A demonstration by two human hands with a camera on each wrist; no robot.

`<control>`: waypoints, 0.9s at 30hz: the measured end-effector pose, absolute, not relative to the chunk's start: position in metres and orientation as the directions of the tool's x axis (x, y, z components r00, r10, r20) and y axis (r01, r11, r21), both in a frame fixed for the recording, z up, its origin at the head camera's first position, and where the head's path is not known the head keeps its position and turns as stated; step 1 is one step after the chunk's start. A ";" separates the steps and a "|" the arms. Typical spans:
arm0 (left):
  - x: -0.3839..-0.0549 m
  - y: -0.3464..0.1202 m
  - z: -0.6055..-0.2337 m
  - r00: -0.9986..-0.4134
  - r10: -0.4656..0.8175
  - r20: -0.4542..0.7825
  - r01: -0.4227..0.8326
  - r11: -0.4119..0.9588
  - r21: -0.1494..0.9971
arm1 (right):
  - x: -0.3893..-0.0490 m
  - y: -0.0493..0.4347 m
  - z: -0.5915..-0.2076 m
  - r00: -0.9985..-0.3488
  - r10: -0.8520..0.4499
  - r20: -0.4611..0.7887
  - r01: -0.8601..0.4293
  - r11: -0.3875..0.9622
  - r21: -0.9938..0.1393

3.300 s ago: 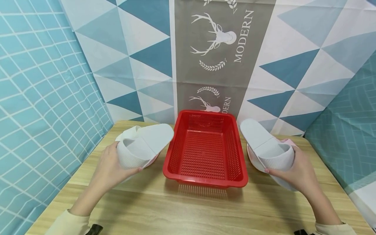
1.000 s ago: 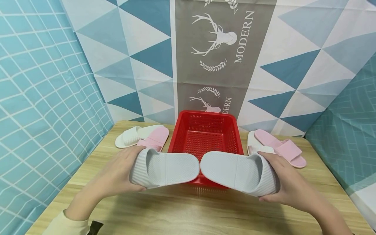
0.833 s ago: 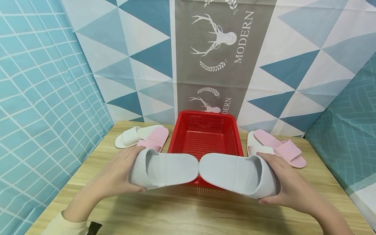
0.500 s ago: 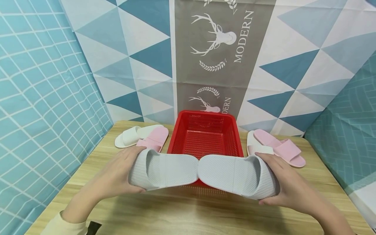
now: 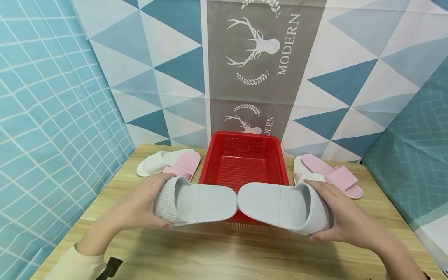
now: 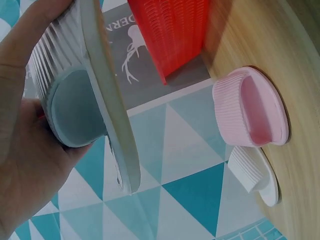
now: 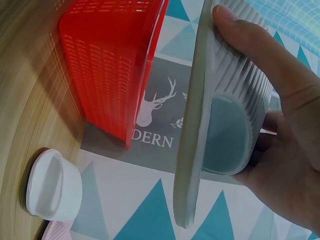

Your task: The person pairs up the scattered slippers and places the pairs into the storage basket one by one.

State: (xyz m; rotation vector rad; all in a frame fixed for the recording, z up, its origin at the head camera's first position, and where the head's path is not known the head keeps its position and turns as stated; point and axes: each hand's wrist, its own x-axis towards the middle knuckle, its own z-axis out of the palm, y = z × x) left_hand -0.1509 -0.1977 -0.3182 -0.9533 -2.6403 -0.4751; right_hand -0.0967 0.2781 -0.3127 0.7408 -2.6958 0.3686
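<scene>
In the head view my left hand (image 5: 140, 204) grips a grey slide slipper (image 5: 213, 202) by its ribbed strap. My right hand (image 5: 344, 217) holds the other grey slipper (image 5: 262, 204) the same way. Both slippers hang in the air before the red basket, heels touching or nearly so, insoles turned toward me. The left wrist view shows my thumb and fingers wrapped round the strap of the left slipper (image 6: 117, 100). In the right wrist view my thumb presses the ribbed strap of the right slipper (image 7: 195, 115).
Behind the grey slippers stands a red perforated basket (image 5: 241, 169) on the wooden table (image 5: 224, 256). Left of it lie a white slipper (image 5: 155, 162) and a pink one (image 5: 187, 161). To the right are another white slipper (image 5: 309, 177) and a pink one (image 5: 341, 177). Patterned cloth (image 5: 171, 58) hangs behind.
From beside the basket, both hands have brought the grey slippers inward and toward me, uncovering the white and pink slippers. Over the last second the hands have barely moved.
</scene>
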 end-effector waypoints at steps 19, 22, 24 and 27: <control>-0.163 -0.194 -0.312 -0.763 0.586 0.273 0.646 0.709 0.283 | -0.112 0.286 -0.311 -0.794 -0.504 0.339 -0.582 0.791 -0.188; -0.164 -0.192 -0.310 -0.761 0.593 0.264 0.649 0.704 0.288 | -0.113 0.286 -0.310 -0.804 -0.498 0.324 -0.573 0.795 -0.200; -0.165 -0.191 -0.309 -0.768 0.591 0.248 0.641 0.709 0.295 | -0.115 0.286 -0.309 -0.811 -0.494 0.313 -0.565 0.799 -0.206; -0.166 -0.189 -0.307 -0.776 0.587 0.231 0.630 0.717 0.298 | -0.116 0.286 -0.308 -0.810 -0.497 0.310 -0.567 0.800 -0.197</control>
